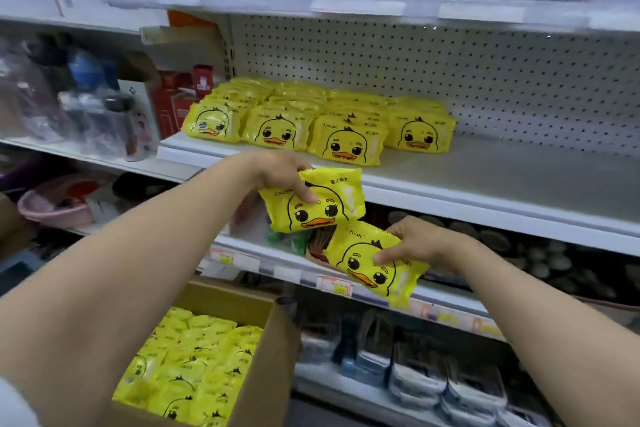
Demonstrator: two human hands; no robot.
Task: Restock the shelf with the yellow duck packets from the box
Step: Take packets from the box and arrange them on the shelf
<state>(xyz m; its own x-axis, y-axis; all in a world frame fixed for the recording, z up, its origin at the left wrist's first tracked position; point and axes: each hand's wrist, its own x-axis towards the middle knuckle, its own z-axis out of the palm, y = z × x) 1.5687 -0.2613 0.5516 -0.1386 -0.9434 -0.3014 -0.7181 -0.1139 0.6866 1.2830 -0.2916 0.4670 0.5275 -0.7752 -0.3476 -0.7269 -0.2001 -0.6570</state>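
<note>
Two yellow duck packets are in the air at the middle of the frame, one in each of the hands. The left hand (287, 177) reaches in from the lower left, its fingers curled over the top of the upper packet (332, 215), which hangs just below the front lip of the shelf (502, 170). The right hand (420, 243) comes in from the lower right and pinches the lower packet (367, 274), which is tilted and sits just under and beside the first. Stocked packets (346, 146) fill four rows on the left part of the shelf. To their right, open board runs back to the pegboard (485, 80). The box (270, 374) at the lower left stands open, with more packets (194, 357) inside.
</note>
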